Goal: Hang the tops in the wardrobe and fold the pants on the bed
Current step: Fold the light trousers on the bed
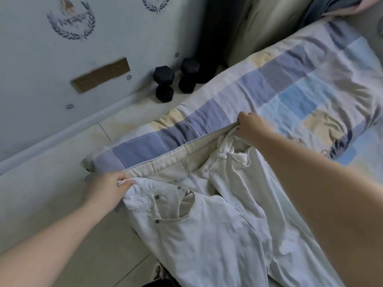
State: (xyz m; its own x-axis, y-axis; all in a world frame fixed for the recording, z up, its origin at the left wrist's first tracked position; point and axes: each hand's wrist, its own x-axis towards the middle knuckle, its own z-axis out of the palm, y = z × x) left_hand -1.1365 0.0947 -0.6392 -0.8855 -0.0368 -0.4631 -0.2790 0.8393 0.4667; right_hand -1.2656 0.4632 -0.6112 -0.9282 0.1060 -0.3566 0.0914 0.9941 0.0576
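White jeans (207,228) lie spread on the bed (310,90), their waistband stretched along the bed's near-left edge and their legs running toward the bottom of the view. My left hand (105,188) pinches the waistband's left end at the corner of the bed. My right hand (249,126) grips the waistband's other end, farther up the bed. The waistband is pulled taut between the two hands. The jeans' front pocket and rivets face up. No tops or wardrobe are in sight.
The bed carries a quilt with blue, grey and yellow patches. Two black dumbbells (176,81) stand on the tiled floor (62,183) by the wall. A dark gap and pale curtain (259,21) are beyond them. Grey cloth (331,5) lies at the bed's far end.
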